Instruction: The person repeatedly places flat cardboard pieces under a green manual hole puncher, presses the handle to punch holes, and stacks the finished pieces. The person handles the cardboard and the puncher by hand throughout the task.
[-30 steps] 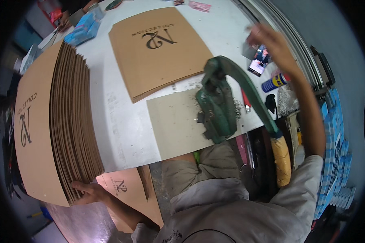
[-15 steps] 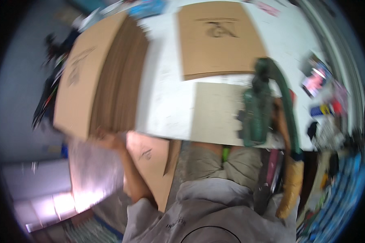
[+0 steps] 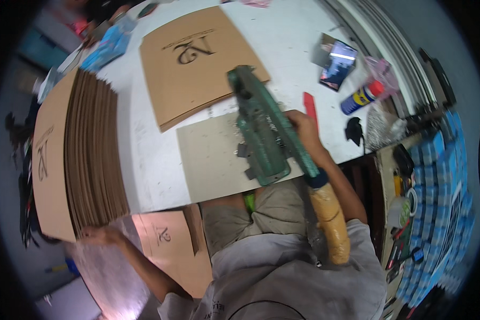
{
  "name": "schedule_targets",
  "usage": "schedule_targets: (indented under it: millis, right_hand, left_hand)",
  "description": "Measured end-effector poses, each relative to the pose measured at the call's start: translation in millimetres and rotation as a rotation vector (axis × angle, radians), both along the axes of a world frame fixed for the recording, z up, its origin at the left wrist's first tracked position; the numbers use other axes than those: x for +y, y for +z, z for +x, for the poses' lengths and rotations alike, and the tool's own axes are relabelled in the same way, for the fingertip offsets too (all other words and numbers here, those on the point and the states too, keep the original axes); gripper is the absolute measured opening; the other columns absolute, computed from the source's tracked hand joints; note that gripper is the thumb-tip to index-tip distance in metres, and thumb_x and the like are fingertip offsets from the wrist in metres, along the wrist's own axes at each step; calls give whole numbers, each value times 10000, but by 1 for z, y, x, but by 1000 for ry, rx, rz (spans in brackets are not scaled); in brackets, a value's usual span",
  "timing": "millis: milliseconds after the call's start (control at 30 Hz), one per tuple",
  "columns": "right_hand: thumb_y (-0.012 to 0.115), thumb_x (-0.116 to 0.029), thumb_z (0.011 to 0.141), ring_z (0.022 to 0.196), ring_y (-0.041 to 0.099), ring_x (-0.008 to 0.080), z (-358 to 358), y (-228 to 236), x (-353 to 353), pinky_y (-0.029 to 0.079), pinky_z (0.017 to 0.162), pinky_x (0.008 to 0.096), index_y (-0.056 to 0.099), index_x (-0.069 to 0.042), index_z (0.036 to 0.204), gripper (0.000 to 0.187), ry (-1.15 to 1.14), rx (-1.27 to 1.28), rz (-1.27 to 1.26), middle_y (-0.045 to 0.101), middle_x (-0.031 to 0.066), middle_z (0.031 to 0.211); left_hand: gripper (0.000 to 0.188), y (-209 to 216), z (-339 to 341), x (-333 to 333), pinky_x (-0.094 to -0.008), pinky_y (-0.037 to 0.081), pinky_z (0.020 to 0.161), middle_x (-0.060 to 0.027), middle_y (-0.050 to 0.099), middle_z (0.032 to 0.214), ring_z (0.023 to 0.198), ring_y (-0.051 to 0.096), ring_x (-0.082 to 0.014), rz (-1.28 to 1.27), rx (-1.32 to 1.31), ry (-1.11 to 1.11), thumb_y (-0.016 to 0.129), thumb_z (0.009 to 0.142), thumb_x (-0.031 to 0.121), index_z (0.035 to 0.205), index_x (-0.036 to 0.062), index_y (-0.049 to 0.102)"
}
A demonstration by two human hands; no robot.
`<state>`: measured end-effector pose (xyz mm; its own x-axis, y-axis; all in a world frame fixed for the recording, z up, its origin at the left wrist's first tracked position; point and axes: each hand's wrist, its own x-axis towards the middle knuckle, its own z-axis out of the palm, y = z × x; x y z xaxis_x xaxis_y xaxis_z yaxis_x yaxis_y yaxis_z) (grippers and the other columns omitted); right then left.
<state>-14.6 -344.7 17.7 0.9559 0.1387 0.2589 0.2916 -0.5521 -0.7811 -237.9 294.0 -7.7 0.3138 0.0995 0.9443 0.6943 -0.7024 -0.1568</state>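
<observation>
My left hand (image 3: 98,235) is at the near lower edge of a tall stack of brown cardboard sheets (image 3: 96,154), its fingers closed on a sheet's edge. A green lever press (image 3: 264,141) with a long arm and a yellow wrapped handle (image 3: 329,224) stands at the table's near edge. My right hand (image 3: 302,127) is beside the press, just beyond its lever arm. The lever hides most of its fingers. Under the press lies a plain grey-beige board (image 3: 202,160). A lower pile of printed brown cardboard sheets (image 3: 197,66) lies just beyond it.
On the white table's (image 3: 149,176) right are a red strip (image 3: 310,109), a phone (image 3: 340,64), a blue spray can (image 3: 360,98) and a clear bag of small parts (image 3: 381,128). Another brown cardboard piece (image 3: 165,234) is below the table edge. Blue-wrapped packs (image 3: 432,213) stand at right.
The view has swung so that the table's things appear farther left, and the blur has eased. My left hand stays at the tall stack's near edge; my right hand stays by the press.
</observation>
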Motion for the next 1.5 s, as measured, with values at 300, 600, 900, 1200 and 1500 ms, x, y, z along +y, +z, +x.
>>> schedule_targets:
  millis: [300, 600, 900, 1200, 1500]
  right_hand:
    - [635, -8, 918, 925, 679, 402, -6, 10, 3, 534, 817, 450, 709, 13, 1046, 150, -1, -42, -118, 694, 214, 975]
    - [659, -37, 950, 897, 699, 291, -8, 7, -5, 535, 793, 370, 690, 18, 1107, 170, -83, 47, -119, 709, 177, 945]
    - [670, -85, 1003, 887, 659, 122, 2, 6, 23, 539, 809, 282, 701, 30, 1163, 199, -12, 331, 531, 732, 85, 987]
    - [744, -29, 880, 833, 688, 140, 31, 12, 45, 577, 762, 301, 712, 17, 1145, 271, 244, 267, 209, 737, 59, 1018]
    - [737, -81, 888, 712, 637, 118, 36, 14, 9, 479, 608, 253, 726, -39, 956, 81, 22, 446, 206, 674, -32, 794]
  left_hand:
    - [813, 75, 44, -100, -462, 383, 1177, -365, 313, 1568, 1428, 419, -426, -796, -500, -515, 462, 1095, 463, 1594, -103, 158]
    - [738, 55, 10, -77, -470, 316, 1231, -341, 332, 1585, 1475, 379, -401, -114, -220, -444, 430, 1101, 448, 1584, -74, 235]
    - [690, 62, 121, -277, -651, 106, 1248, -266, 370, 1588, 1525, 254, -472, -547, 242, -1213, 663, 925, 255, 1510, 53, 358]
    - [535, 41, 304, -304, -541, 354, 1179, -204, 566, 1442, 1412, 467, -412, -558, 725, -1337, 760, 915, 286, 1364, 59, 579]
    - [352, 55, 323, -314, -486, 552, 886, -208, 646, 1269, 1078, 666, -383, -661, 1170, -1273, 656, 939, 168, 1272, 88, 577]
